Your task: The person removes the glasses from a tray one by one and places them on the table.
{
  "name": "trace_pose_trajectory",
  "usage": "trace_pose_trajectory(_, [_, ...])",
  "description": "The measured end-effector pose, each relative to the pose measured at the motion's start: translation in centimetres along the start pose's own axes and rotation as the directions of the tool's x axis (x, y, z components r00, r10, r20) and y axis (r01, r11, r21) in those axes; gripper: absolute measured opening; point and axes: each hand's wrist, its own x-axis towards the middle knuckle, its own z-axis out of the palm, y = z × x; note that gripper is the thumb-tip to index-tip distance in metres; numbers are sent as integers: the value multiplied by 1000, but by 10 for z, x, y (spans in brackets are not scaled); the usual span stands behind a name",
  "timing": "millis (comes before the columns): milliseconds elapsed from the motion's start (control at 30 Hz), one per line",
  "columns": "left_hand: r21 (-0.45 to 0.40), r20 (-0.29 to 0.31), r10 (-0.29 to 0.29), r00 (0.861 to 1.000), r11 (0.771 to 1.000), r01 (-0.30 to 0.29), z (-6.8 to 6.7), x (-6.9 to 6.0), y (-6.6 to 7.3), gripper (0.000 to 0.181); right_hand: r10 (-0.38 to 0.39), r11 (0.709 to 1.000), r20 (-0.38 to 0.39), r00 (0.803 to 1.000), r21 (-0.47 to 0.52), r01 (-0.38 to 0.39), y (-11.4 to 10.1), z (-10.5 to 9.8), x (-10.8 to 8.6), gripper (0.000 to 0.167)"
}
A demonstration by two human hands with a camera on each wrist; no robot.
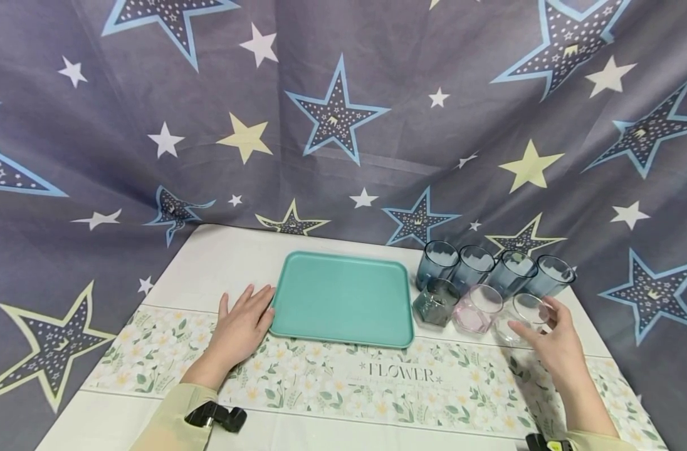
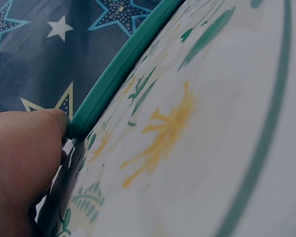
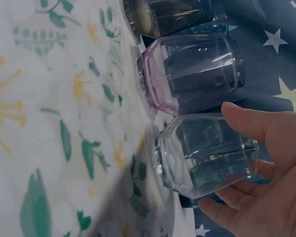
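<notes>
A teal rectangular tray (image 1: pixel 343 299) lies flat in the middle of the table. My left hand (image 1: pixel 241 329) rests at its left edge, fingers extended; in the left wrist view the thumb touches the tray's rim (image 2: pixel 123 64). On the right, my right hand (image 1: pixel 559 341) holds a clear faceted glass (image 3: pixel 207 153), thumb on one side and curled fingers on the other. Beside that glass stand a pink glass (image 1: pixel 479 308) and a dark grey glass (image 1: pixel 435 304), both upright.
Behind the small glasses, several tall blue glasses (image 1: pixel 436 263) stand in a row. A floral runner (image 1: pixel 321 382) printed FLOWER crosses the white table (image 1: pixel 225 263). A star-patterned curtain (image 1: pixel 411 156) hangs behind and at the sides.
</notes>
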Motion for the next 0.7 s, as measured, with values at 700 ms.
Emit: trace_pose_trajectory(700, [-7, -3, 10, 1000, 1000, -10, -3, -1, 3, 54, -168, 981, -44, 985, -107, 162, -19, -1, -12, 105])
